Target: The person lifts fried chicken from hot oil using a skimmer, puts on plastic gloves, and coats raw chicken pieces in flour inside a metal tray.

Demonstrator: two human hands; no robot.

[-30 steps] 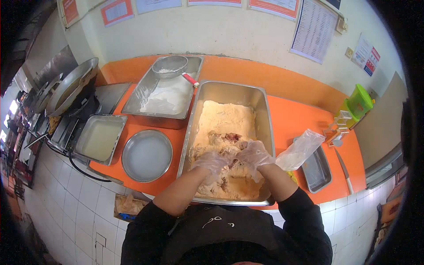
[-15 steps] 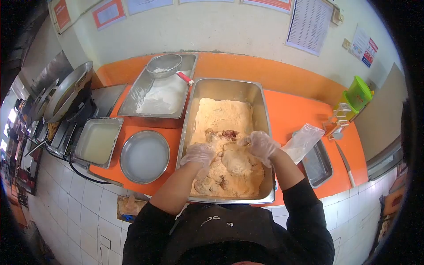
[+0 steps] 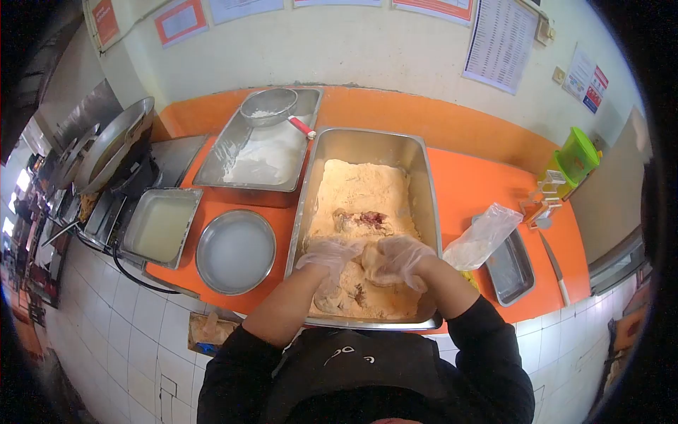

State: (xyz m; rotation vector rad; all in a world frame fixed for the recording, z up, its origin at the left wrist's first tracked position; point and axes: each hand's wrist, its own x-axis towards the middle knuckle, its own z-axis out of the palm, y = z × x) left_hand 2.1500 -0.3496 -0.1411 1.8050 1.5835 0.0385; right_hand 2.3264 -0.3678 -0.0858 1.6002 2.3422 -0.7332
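Observation:
Both my hands wear clear plastic gloves and work inside a deep steel tray [image 3: 432, 212] of pale orange flour [image 3: 361, 185]. My right hand [image 3: 404, 258] curls over a flour-coated chicken piece [image 3: 370, 260], hiding much of it. From the other side, my left hand [image 3: 330, 256] closes against the same piece, its fingertips partly hidden. Just beyond the hands, another chicken piece [image 3: 369, 220] with dark red flesh showing lies in the flour. A further coated piece [image 3: 328, 299] rests near the tray's front left corner.
To the left stand a pan of white flour [image 3: 263, 160] with a sieve [image 3: 270, 107] on it, a round bowl of cloudy liquid [image 3: 236, 251] and a rectangular pan of pale liquid [image 3: 161, 227]. A plastic bag [image 3: 483, 237], grey tray [image 3: 511, 271] and knife [image 3: 555, 268] lie right.
My hands have come closer together around the chicken piece. The right hand has moved inward and toward me, covering much of the piece. The view has shifted slightly.

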